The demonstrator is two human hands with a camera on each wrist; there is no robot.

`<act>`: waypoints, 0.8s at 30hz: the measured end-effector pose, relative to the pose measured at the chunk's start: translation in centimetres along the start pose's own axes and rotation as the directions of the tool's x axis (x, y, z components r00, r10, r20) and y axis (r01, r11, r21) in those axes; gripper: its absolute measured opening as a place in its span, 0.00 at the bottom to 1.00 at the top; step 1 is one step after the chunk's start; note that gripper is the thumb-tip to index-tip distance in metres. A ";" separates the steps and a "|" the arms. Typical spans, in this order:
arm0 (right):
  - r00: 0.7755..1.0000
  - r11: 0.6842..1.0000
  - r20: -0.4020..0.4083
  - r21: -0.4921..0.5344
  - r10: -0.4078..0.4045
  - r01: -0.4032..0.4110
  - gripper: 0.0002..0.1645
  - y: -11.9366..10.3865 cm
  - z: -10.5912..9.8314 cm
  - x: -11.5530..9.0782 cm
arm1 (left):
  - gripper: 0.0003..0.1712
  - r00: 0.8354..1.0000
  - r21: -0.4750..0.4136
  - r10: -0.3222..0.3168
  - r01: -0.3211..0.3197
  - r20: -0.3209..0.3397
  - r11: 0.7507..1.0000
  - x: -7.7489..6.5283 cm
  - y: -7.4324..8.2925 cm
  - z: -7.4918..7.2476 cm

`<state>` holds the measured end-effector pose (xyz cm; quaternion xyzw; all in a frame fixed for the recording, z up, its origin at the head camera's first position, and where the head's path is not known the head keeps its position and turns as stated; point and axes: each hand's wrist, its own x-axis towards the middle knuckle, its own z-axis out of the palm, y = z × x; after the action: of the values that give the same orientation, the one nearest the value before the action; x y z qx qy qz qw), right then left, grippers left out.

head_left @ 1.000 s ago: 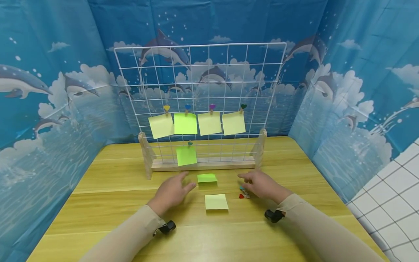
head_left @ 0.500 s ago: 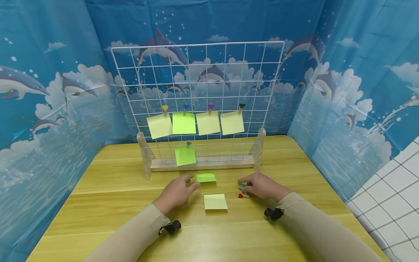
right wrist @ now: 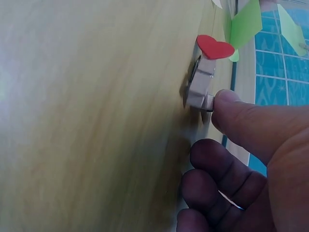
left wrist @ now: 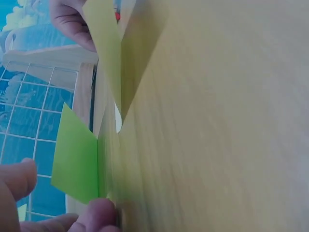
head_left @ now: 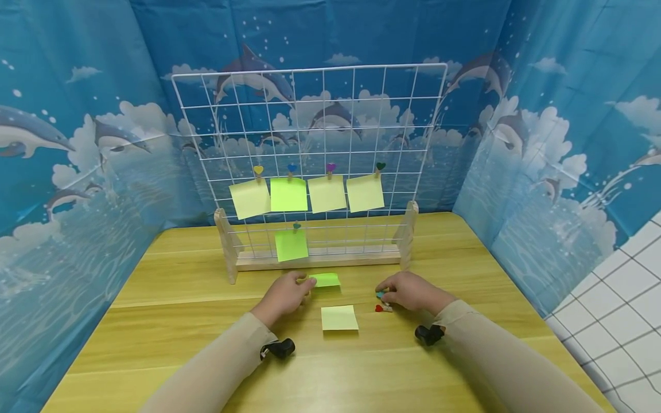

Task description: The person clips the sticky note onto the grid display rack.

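In the head view my left hand (head_left: 286, 293) is at the left edge of a bright green sticky note (head_left: 325, 280) on the table. The left wrist view has the note's raised flap (left wrist: 75, 154) between thumb and fingers, the thumb apart from it. My right hand (head_left: 411, 291) has its thumb and curled index finger about a small clothespin with a blue heart (head_left: 380, 295), mostly hidden by the fingers. Beside it lies a wooden clothespin with a red heart (right wrist: 215, 48). A pale yellow sticky note (head_left: 339, 318) lies nearer, between the hands.
Behind the hands stands a white wire grid (head_left: 315, 129) on a wooden base (head_left: 320, 261). Several yellow and green notes hang on it from heart clothespins, one green note (head_left: 291, 245) lower down. Dolphin-printed curtains (head_left: 67, 258) enclose the wooden table (head_left: 170, 321).
My left hand has moved right, to the green note's edge. The right index finger has curled down towards the blue-heart clothespin. The notes on the table and the red-heart clothespin stay put.
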<state>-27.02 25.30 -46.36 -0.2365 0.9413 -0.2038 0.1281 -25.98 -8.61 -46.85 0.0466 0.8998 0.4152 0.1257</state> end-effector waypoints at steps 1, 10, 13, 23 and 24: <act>1.000 1.000 -0.001 0.001 0.001 -0.001 0.15 0.0 0.0 0.0 | 0.39 1.000 -0.030 -0.006 0.006 0.000 1.000 0.2 -0.1 0.1; 0.998 0.997 0.001 0.043 0.059 -0.059 0.13 0.6 -0.1 0.0 | 0.35 0.999 -0.235 -0.048 0.045 -0.006 0.971 1.2 -0.3 0.9; 0.995 0.993 0.010 0.067 0.098 -0.098 0.13 0.6 -0.3 0.1 | 0.34 0.998 -0.269 -0.062 0.057 -0.009 0.961 1.5 -0.3 1.0; 0.995 0.989 0.022 0.112 0.094 -0.096 0.10 1.1 -0.6 0.4 | 0.32 0.995 -0.349 -0.098 0.090 -0.004 0.933 2.0 -0.5 1.4; 0.996 0.989 0.024 0.117 0.091 -0.093 0.10 1.1 -0.6 0.4 | 0.32 0.995 -0.354 -0.101 0.093 -0.003 0.931 1.9 -0.5 1.4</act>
<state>-28.03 26.16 -46.43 -0.1867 0.9363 -0.2506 0.1600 -27.46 -7.51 -48.49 -0.0255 0.8131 0.5637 0.1428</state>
